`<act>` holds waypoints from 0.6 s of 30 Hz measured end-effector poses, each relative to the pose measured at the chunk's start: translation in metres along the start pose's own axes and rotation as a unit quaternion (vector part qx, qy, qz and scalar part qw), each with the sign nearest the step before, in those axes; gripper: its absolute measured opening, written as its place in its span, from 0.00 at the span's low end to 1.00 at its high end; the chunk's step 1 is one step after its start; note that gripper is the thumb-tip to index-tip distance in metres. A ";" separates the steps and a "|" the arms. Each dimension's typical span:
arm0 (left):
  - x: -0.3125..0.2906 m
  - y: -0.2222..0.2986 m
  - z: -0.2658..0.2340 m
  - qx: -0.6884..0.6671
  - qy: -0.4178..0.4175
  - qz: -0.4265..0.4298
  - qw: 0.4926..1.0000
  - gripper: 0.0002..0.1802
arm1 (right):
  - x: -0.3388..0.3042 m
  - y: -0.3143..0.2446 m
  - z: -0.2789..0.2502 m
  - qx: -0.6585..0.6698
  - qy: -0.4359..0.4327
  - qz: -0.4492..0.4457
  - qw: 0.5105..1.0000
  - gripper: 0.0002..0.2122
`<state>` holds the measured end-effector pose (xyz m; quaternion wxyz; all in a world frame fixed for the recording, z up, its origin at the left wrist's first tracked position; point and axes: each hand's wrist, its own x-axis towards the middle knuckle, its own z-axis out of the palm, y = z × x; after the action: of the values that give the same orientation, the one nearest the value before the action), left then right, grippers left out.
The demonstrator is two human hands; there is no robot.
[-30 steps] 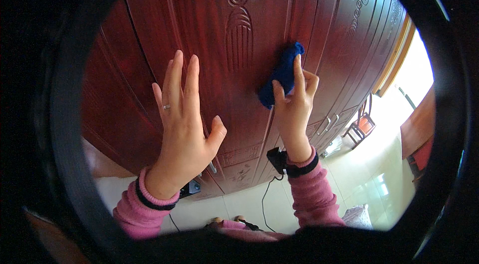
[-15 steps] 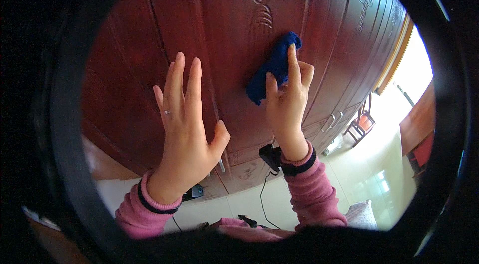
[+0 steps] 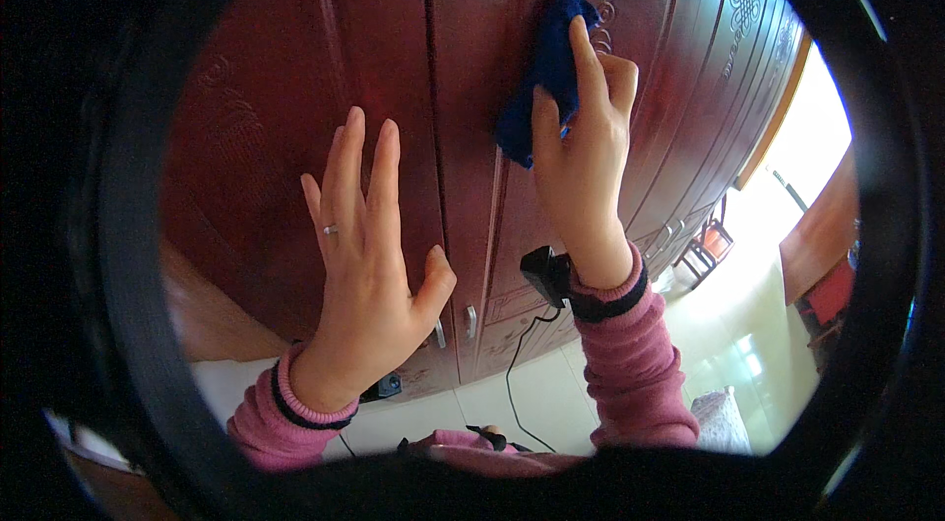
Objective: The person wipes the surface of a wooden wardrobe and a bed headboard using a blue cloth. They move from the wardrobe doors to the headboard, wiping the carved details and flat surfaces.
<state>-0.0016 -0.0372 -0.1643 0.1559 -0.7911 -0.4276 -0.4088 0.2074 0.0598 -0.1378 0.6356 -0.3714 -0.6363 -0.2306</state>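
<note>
Cloth [image 3: 551,68], one blue piece, lies against the front of the red-brown cabinet [image 3: 472,78], right of a door's dark edge, its long axis steep, top end leaning right and lower end left. It sits beneath the right hand's [image 3: 589,147] forefinger and thumb, which hold it to the door while other fingers curl. The left hand [image 3: 364,270], fingers spread, is well left of it, near two handles [image 3: 471,321] toward the cabinet's bottom edge.

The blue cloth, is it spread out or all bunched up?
Bunched up: the blue cloth makes a narrow strip under the fingers of the right hand.
</note>
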 end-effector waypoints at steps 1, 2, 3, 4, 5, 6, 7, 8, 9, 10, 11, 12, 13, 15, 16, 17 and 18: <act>-0.002 -0.002 -0.004 -0.005 0.000 -0.002 1.000 0.58 | 0.003 -0.004 0.001 0.003 0.002 -0.009 1.000 0.32; -0.004 -0.003 -0.007 -0.009 0.000 -0.004 1.000 0.58 | 0.005 -0.008 0.002 0.007 0.004 -0.019 1.000 0.32; -0.007 -0.005 -0.010 -0.015 0.001 -0.005 1.000 0.58 | 0.007 -0.013 0.003 0.013 0.006 -0.030 0.999 0.32; -0.008 -0.006 -0.011 -0.020 0.001 -0.006 1.000 0.58 | 0.007 -0.017 0.004 0.014 -0.008 -0.018 1.000 0.31; -0.009 -0.007 -0.012 -0.024 -0.003 -0.010 1.000 0.58 | 0.007 -0.022 0.004 0.016 -0.022 -0.006 1.000 0.31; -0.011 -0.008 -0.013 -0.030 0.002 -0.006 1.000 0.59 | 0.006 -0.026 0.005 0.017 -0.035 0.006 0.999 0.31; -0.013 -0.009 -0.014 -0.035 0.007 -0.008 0.999 0.59 | 0.005 -0.031 0.007 0.018 -0.038 0.000 0.999 0.31; -0.014 -0.010 -0.016 -0.040 0.009 -0.009 0.999 0.59 | 0.004 -0.035 0.009 0.017 -0.039 -0.007 0.999 0.31; -0.017 -0.012 -0.018 -0.044 0.011 -0.007 0.999 0.59 | 0.002 -0.040 0.011 0.016 -0.040 -0.014 0.999 0.31; -0.019 -0.013 -0.019 -0.052 0.014 -0.008 0.999 0.58 | -0.001 -0.046 0.014 0.024 -0.048 -0.015 0.998 0.32; -0.022 -0.015 -0.024 -0.056 0.016 -0.012 0.998 0.58 | -0.005 -0.054 0.017 0.032 -0.055 -0.012 0.998 0.32; -0.024 -0.016 -0.026 -0.057 0.016 -0.017 0.998 0.58 | -0.011 -0.062 0.021 0.056 -0.059 -0.014 0.997 0.35; -0.027 -0.017 -0.029 -0.057 0.015 -0.022 0.998 0.57 | -0.017 -0.071 0.024 0.061 -0.075 -0.012 0.995 0.35; -0.032 -0.021 -0.035 -0.054 0.023 -0.030 0.998 0.57 | -0.027 -0.087 0.030 0.023 -0.095 -0.036 0.995 0.33; -0.034 -0.023 -0.037 -0.048 0.024 -0.034 0.998 0.57 | -0.033 -0.095 0.034 0.035 -0.106 -0.034 0.993 0.33; -0.036 -0.025 -0.040 -0.047 0.027 -0.037 0.998 0.57 | -0.039 -0.103 0.039 0.056 -0.114 -0.020 0.992 0.33; -0.039 -0.027 -0.042 -0.044 0.028 -0.040 0.998 0.56 | -0.044 -0.110 0.041 0.059 -0.120 -0.024 0.991 0.33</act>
<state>-0.0565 -0.0683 -0.1717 0.1166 -0.7674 -0.4359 -0.4555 0.0932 0.0150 -0.1643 0.5697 -0.3426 -0.7295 -0.1612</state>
